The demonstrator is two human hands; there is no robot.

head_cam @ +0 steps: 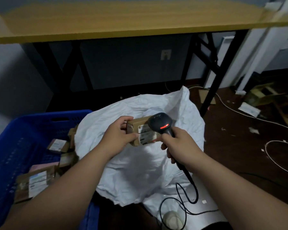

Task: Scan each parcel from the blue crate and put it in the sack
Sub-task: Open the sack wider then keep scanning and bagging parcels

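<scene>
1. Parcel (140, 131), brown cardboard with a white label facing up, is held above the white sack (140, 163), just right of the blue crate (12, 146).
2. Around the sack: behind it stands a yellow-topped table (123, 25) on black legs; right of it the dark floor carries a white cable (273, 156), paper scraps and some cardboard pieces. Blue crate touches the sack's left edge.
3. Obstruction: the scanner (161, 124) head hangs over the parcel's right end and hides part of the label; a red light shows on the scanner's top. Its black cord (186, 193) loops across the sack's near part.
4. Left hand (118, 136): fingers curled round the parcel's left end, thumb on the near edge, forearm reaching in over the crate's near corner.
5. Right hand (178, 143): wrapped round the scanner's handle, head pointing away and down at the label.
6. Counts: one parcel in hand; at least four more parcels (35, 181) visible inside the crate, exact number unclear in the dim light; one scanner; one sack; one crate; two hands.
</scene>
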